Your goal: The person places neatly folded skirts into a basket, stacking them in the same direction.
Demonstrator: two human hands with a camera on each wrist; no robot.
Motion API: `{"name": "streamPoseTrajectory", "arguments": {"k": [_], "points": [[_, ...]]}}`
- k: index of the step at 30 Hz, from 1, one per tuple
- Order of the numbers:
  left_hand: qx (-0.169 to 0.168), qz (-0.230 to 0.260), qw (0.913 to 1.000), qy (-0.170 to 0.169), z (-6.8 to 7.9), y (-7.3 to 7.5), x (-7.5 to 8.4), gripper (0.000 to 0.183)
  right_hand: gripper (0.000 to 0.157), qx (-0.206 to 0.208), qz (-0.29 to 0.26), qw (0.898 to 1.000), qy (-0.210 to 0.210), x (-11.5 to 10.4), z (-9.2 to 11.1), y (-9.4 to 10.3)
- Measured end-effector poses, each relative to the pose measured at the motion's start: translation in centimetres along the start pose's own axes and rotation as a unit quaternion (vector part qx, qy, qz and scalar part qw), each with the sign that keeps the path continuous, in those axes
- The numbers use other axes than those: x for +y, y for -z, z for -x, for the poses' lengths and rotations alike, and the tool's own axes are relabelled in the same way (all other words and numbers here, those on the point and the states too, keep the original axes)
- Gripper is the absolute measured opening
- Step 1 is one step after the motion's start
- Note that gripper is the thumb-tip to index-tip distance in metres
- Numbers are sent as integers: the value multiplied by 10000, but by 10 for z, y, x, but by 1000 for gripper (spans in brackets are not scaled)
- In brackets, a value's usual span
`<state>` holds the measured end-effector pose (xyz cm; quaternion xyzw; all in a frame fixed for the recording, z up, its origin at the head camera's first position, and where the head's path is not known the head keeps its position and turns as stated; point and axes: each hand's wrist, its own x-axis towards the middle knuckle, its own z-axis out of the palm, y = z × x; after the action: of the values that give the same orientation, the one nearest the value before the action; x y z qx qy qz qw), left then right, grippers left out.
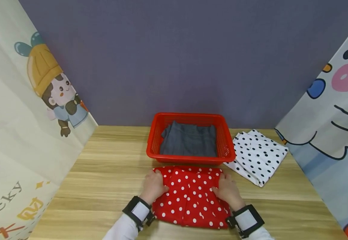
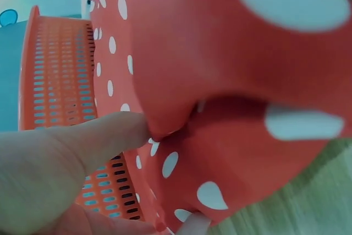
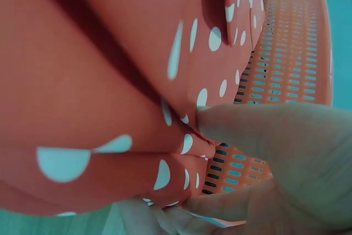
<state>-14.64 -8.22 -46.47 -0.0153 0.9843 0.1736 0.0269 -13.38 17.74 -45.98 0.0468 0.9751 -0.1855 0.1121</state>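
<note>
A red cloth with white polka dots (image 1: 189, 200) lies folded on the wooden table, in front of the red basket (image 1: 189, 160). My left hand (image 1: 154, 186) pinches its left edge, thumb on top and fingertips beneath, as the left wrist view shows. At the opposite edge my right hand (image 1: 228, 190) pinches the cloth the same way; in the right wrist view the thumb (image 3: 236, 122) presses into a fold. Both wrist views show the fabric bulging in layers between the hands. Inside the basket sits a dark grey folded cloth (image 1: 189, 140).
To the right of the basket, a white cloth with black dots (image 1: 258, 156) lies folded, its left corner against the basket. A grey wall panel (image 1: 186, 60) stands behind the table (image 1: 102, 180). Printed curtains (image 1: 9, 100) hang at both sides.
</note>
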Motion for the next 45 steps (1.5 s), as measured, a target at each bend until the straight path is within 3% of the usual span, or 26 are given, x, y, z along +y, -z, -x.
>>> {"name": "streamPoseTrajectory", "arguments": {"k": [12, 21, 31, 40, 45], "points": [[214, 182, 9993, -230, 4, -1, 7, 52, 74, 102, 145, 9998, 28, -3, -1, -4], [12, 631, 9980, 77, 0, -4, 8, 54, 65, 283, -46, 9995, 92, -1, 0, -6], [-36, 951, 9954, -146, 2, -6, 6, 30, 63, 329, -219, 9992, 70, -1, 3, -11], [-274, 1162, 9923, -321, 1, -6, 0, 25, 52, 112, -536, 9984, 132, 1, 3, -16], [-526, 1536, 9866, -185, 1, -4, -5, 21, 47, 38, -813, 9963, 286, 4, 3, -14]]}}
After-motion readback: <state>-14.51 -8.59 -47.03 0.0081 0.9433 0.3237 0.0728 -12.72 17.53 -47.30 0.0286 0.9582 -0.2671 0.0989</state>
